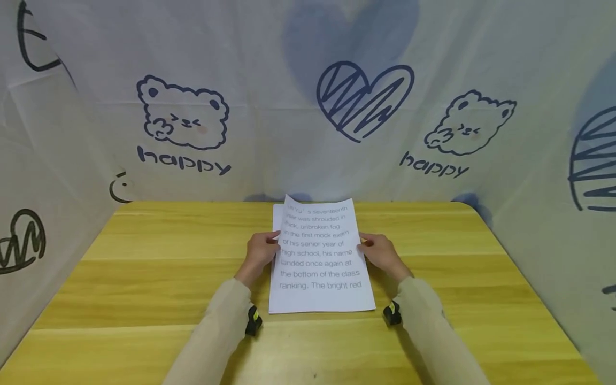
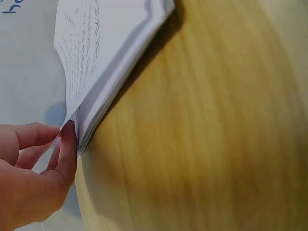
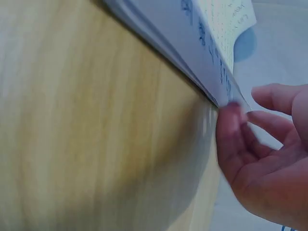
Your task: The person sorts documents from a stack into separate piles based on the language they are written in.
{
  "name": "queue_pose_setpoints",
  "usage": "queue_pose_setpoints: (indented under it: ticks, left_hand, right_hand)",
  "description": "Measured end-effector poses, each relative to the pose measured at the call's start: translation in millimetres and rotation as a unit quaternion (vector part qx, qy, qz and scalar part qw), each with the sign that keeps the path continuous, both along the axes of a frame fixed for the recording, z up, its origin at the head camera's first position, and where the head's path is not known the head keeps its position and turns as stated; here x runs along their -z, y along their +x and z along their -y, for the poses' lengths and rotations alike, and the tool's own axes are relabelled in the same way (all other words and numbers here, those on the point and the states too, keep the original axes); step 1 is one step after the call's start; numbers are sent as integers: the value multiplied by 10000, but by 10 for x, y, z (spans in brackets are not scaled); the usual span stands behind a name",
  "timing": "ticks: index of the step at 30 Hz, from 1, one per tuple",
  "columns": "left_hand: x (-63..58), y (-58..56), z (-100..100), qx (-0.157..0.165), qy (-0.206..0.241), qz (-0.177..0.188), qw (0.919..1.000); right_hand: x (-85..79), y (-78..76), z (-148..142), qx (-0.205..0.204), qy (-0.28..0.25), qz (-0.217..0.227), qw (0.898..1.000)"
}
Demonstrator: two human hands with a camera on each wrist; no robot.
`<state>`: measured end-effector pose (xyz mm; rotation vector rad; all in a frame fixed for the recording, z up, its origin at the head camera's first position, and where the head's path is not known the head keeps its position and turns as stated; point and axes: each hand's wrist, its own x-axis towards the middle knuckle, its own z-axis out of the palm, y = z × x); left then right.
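A white sheet of paper [image 1: 317, 251] printed with large English text lies tilted over more paper. My left hand [image 1: 262, 250] pinches its left edge; the left wrist view shows that hand [image 2: 41, 168] with fingertips meeting at the sheet and its corner bowed upward. At the right edge is my right hand [image 1: 382, 252]. Seen from the right wrist, this hand [image 3: 267, 149] has the sheet's edge between its fingers, with one finger standing apart; the foremost fingertip is blurred. Beneath, the layered edges of the paper stack [image 2: 103, 103] show.
The sheets are on a yellow wood-grain table [image 1: 159, 299]. A white cloth [image 1: 269, 139] with bear and heart drawings hangs behind it and at both sides. Black devices sit at the left wrist [image 1: 253, 321] and right wrist [image 1: 392, 314].
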<state>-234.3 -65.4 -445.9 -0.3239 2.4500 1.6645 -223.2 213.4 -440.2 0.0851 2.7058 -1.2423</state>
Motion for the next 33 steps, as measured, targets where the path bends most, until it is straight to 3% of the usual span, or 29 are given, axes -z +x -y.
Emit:
queue_pose_setpoints:
  ticks: [6,16,24,33]
  left_hand:
    - [62,7,51,-289,405,90,9987]
    - [107,33,265,-142,1549,253,9875]
    - [49,62,329,-50,1764,17,9843]
    - [98,46,344,-72,1863,16,9825]
  right_hand:
    - [-20,17,18,299,-456,-132,9984]
    - [19,105,-92,509,-1539,180,9866]
    - [-14,157,-75,636,-1922,46,9793]
    - [10,171,30,988,-2091,-97,9729]
